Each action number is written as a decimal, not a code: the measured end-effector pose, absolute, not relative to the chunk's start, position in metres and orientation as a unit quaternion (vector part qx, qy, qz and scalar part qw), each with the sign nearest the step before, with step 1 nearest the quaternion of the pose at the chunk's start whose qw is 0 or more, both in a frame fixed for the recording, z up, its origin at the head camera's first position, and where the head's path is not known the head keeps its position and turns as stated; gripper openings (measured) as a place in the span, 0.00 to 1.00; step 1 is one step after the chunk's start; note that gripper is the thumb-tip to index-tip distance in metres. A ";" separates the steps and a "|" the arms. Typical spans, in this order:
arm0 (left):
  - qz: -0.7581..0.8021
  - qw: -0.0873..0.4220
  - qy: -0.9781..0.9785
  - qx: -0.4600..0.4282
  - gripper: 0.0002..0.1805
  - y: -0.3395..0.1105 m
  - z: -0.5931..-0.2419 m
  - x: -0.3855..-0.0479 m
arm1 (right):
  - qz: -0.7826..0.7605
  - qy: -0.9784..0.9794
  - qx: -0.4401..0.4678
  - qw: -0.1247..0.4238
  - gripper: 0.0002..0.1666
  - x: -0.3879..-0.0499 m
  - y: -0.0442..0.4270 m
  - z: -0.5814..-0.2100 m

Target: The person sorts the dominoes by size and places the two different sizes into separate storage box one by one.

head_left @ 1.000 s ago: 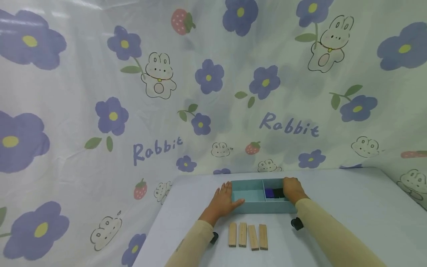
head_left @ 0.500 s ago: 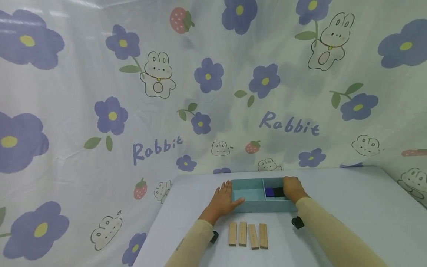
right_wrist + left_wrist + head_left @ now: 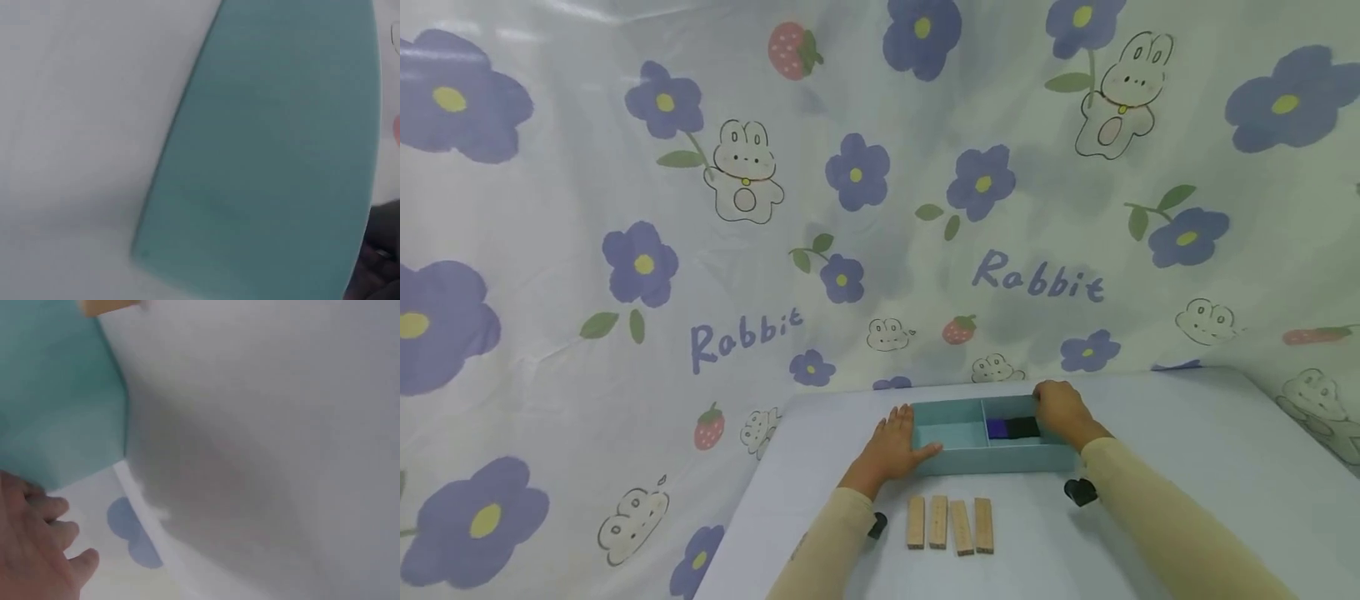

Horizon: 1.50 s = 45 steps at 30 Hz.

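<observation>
A teal box [image 3: 1007,460] with two compartments stands at the far side of the table. My left hand [image 3: 891,450] rests against its left end, fingers extended and thumb on the front rim; in the left wrist view those fingers [image 3: 59,534] lie beside a teal wall. My right hand [image 3: 1063,412] is at the box's right compartment with its fingers lowered inside, so what they hold is hidden. To their left lie a purple piece [image 3: 997,429] and dark pieces [image 3: 1021,427]. In the right wrist view the box wall [image 3: 269,144] covers most of that hand.
Several wooden blocks [image 3: 938,522] stand in a row before the box. Dark wrist-worn devices [image 3: 1080,492] show under both forearms. A patterned curtain [image 3: 887,208] hangs behind the white table [image 3: 1165,433].
My right hand has shifted slightly up and to the right over the compartment, with the forearm following. The head view has turned slightly; my left hand stays at the box's left end.
</observation>
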<state>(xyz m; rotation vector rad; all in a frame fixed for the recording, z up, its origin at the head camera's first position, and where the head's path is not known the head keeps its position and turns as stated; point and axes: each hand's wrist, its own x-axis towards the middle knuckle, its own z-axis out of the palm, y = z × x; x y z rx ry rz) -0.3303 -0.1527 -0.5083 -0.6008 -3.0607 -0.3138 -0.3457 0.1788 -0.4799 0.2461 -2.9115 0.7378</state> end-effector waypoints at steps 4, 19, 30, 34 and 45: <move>-0.119 -0.009 -0.977 -0.179 0.60 -0.154 -0.504 -0.331 | 0.284 -0.945 0.122 0.106 0.15 -0.345 0.188 -0.484; -0.196 -0.016 -0.969 -0.152 0.54 -0.189 -0.507 -0.296 | 0.242 -0.956 0.141 0.089 0.45 -0.322 0.215 -0.503; -0.290 -0.037 -0.949 -0.120 0.38 -0.213 -0.505 -0.249 | 0.211 -0.963 0.157 0.055 0.67 -0.321 0.207 -0.506; -0.332 -0.070 -0.934 -0.115 0.33 -0.214 -0.510 -0.239 | 0.176 -0.969 0.163 0.058 0.68 -0.319 0.208 -0.506; -0.385 -0.116 -0.910 -0.101 0.35 -0.210 -0.520 -0.229 | 0.153 -0.971 0.166 0.076 0.68 -0.318 0.204 -0.518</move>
